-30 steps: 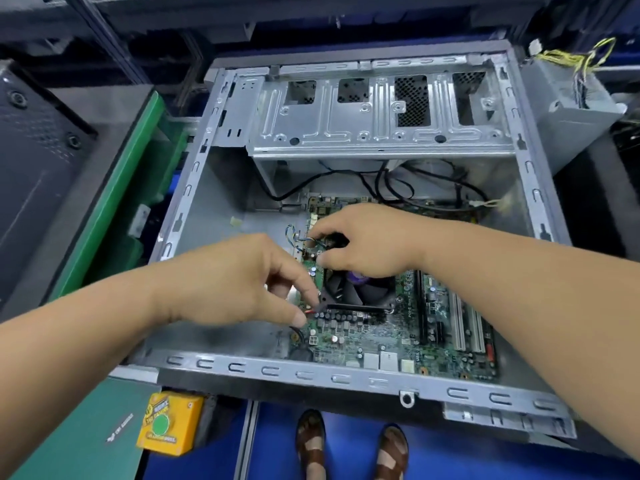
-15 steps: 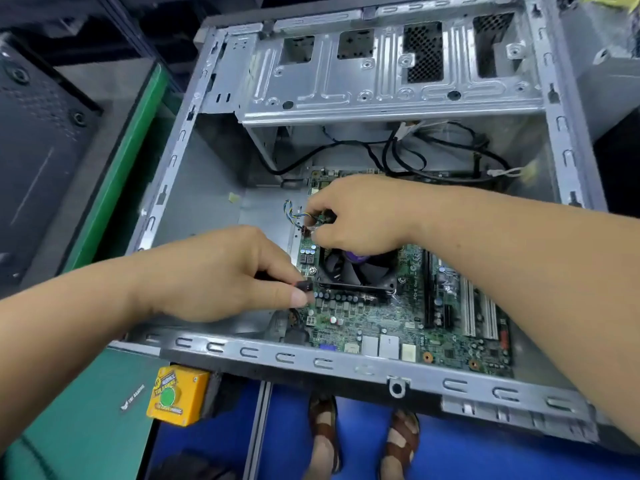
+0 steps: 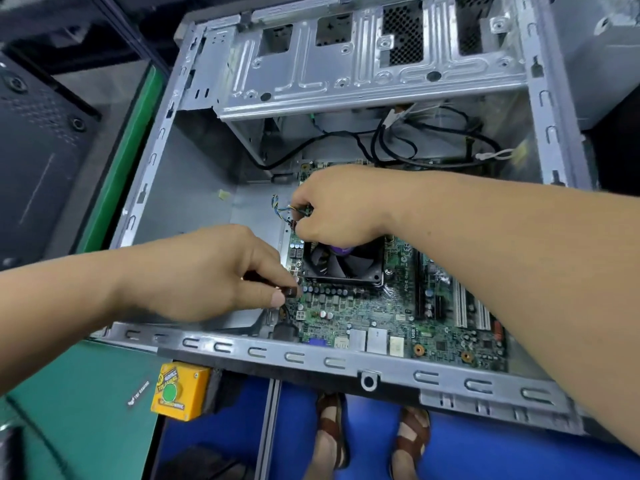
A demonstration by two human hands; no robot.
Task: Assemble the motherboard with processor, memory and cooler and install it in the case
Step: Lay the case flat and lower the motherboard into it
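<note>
Here, the motherboard (image 3: 363,317) is seated flat on the floor of the open case (image 3: 221,344), with the cooler (image 3: 343,263) mounted on it. A small black connector (image 3: 289,292) is pinched between thumb and forefinger of the left hand (image 3: 211,271) at the board's left edge, just beside the cooler. A bundle of thin coloured wires (image 3: 282,209) is gripped by the curled fingers of the right hand (image 3: 343,206) above the cooler's far corner. A yellow box (image 3: 180,389) is seen below the case rim.
</note>
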